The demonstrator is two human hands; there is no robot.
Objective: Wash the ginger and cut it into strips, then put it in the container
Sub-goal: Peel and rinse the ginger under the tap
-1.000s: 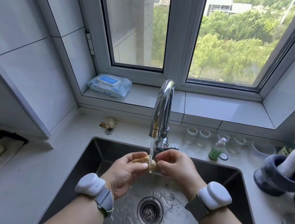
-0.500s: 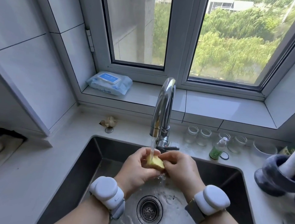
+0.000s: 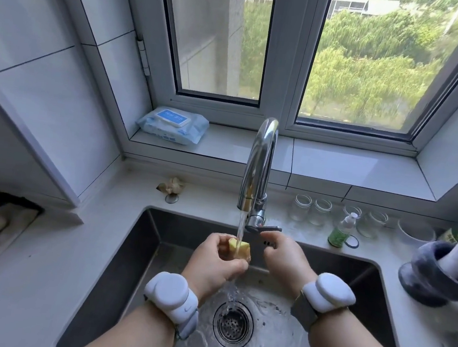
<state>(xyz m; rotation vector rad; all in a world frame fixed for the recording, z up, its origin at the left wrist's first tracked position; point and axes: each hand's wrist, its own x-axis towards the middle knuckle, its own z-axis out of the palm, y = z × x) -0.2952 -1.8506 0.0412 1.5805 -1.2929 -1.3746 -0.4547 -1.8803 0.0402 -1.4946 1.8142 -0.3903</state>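
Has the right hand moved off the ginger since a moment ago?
Yes. The right hand has let go of the ginger and shifted right and up, toward the tap handle.

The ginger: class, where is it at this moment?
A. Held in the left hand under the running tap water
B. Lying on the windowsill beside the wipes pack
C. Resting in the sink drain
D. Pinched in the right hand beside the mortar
A: the left hand grips the ginger in the stream from the tap, while the right hand is off it, near the tap lever.
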